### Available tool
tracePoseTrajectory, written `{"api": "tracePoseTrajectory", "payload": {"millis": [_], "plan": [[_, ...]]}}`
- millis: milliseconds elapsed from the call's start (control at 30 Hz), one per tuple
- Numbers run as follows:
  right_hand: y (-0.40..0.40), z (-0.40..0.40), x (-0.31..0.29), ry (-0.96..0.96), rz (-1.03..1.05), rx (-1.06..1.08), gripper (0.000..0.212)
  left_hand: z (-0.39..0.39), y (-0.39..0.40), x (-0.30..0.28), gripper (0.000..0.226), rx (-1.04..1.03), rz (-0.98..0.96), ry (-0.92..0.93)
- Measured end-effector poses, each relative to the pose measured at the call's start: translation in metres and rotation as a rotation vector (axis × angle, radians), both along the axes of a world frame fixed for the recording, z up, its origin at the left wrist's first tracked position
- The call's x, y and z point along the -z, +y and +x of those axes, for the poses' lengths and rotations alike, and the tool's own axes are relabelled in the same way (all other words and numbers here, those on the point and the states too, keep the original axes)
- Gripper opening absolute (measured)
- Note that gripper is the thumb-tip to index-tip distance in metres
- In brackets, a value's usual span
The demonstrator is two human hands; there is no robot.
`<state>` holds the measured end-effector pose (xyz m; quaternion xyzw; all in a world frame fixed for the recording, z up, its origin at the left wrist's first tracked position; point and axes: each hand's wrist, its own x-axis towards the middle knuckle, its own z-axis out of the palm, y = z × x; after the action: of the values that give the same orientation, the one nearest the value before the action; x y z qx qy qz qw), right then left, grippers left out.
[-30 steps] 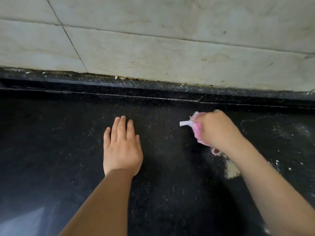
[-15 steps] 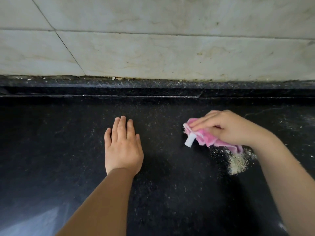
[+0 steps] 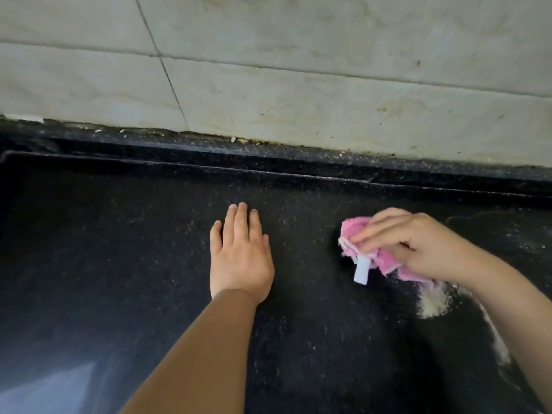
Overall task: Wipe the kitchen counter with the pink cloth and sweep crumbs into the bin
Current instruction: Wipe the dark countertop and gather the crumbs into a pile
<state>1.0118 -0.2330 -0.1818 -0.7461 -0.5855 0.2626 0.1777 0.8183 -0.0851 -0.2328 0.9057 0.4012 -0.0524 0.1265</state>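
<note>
While the left hand [image 3: 240, 258] lies flat, the right hand [image 3: 418, 246] grips the pink cloth [image 3: 361, 243].

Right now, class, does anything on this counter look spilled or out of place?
Yes. A pale heap of crumbs lies on the black counter beside the pink cloth that the right hand holds. More bits sit along the wall ledge.

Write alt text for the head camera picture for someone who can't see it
A right hand presses a bunched pink cloth on a black counter, beside a pale pile of crumbs. The left hand rests flat.
</note>
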Motion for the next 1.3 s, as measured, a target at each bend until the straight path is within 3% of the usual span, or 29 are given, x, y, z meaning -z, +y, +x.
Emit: {"api": "tracePoseTrajectory", "payload": {"millis": [100,267,300,400,500,700,800,900,1033,1133,1300], "plan": [[0.03,-0.026,0.0,-0.161,0.28,0.081,0.04,-0.001,0.002,0.0,0.051,0.011,-0.028,-0.041],[0.088,-0.082,0.028,-0.23,0.398,0.147,0.034,-0.03,0.025,-0.007,0.041,-0.045,-0.065,-0.338],[0.104,-0.094,0.032,-0.227,0.38,0.136,0.035,-0.041,0.033,-0.008,0.038,-0.063,-0.024,-0.353],[0.162,-0.133,0.031,-0.232,0.25,0.059,0.065,-0.085,0.062,-0.005,0.034,-0.063,0.106,-0.325],[0.199,-0.149,0.028,-0.361,0.07,0.028,0.065,-0.115,0.078,-0.005,0.024,-0.105,0.135,-0.282],[0.122,-0.115,0.042,-0.481,-0.066,0.291,0.071,-0.116,0.072,0.0,0.014,-0.07,0.14,-0.365],[0.043,-0.089,0.044,-0.503,-0.143,0.565,0.077,-0.097,0.062,-0.002,0.01,0.035,0.124,-0.435],[-0.005,-0.074,0.039,-0.474,-0.147,0.767,0.07,-0.073,0.048,-0.002,0.012,0.132,0.114,-0.464],[0.028,-0.08,0.031,-0.508,0.038,0.573,0.078,-0.049,0.029,0.002,0.02,0.184,0.075,-0.43],[0.069,-0.087,0.034,-0.482,-0.104,0.415,0.075,-0.04,0.013,0.004,0.028,0.207,0.078,-0.386],[0.041,-0.046,0.047,-0.537,-0.231,0.626,0.067,-0.015,-0.016,0.001,0.03,0.138,0.043,-0.389]]}}
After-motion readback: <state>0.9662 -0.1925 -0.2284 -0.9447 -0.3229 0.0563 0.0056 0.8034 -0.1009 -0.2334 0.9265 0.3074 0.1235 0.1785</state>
